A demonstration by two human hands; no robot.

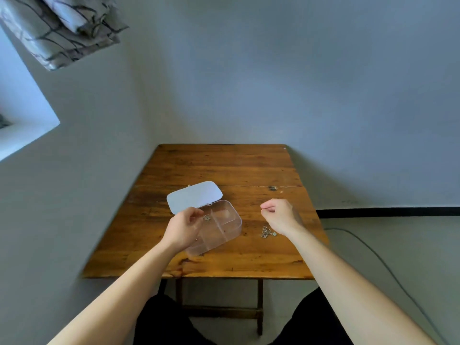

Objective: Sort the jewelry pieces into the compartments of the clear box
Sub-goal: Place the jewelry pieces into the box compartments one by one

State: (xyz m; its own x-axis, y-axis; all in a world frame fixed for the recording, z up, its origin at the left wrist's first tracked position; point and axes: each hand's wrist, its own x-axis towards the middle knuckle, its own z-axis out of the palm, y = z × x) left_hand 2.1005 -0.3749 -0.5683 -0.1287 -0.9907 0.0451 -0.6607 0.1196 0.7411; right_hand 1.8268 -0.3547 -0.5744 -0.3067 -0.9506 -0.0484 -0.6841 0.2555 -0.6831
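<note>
A clear box (230, 226) with inner dividers lies on the wooden table (224, 168), its white lid (194, 196) swung open behind it. My left hand (185, 227) hovers over the box's left part, pinching a small silver jewelry piece (206, 217) at the fingertips. My right hand (280, 215) floats to the right of the box, fingers loosely curled, with nothing visible in it. A small heap of silver jewelry (267, 232) lies on the table just below and left of that hand.
The table stands in a corner against grey walls. A dark knot (272, 188) marks the wood behind my right hand. A cable (373, 252) runs along the floor at the right. A patterned curtain (59, 28) hangs at the upper left.
</note>
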